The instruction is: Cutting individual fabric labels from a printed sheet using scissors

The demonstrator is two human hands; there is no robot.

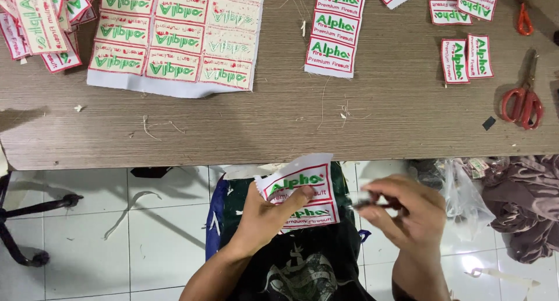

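My left hand (269, 215) grips a white fabric strip of two embroidered patches (303, 181), red-bordered with green lettering, held over my lap below the table edge. My right hand (402, 210) is closed around a small dark tool (372, 203), blurred, its tip pointing at the strip's right edge. What kind of tool it is cannot be told.
The brown wooden table (262, 126) carries a large sheet of uncut patches (174, 39), a strip of three (335, 30), a pile of cut patches (41, 21) at left, loose ones (466, 59) at right, and red-handled scissors (524, 100). Cloth (524, 202) lies on the tiled floor at right.
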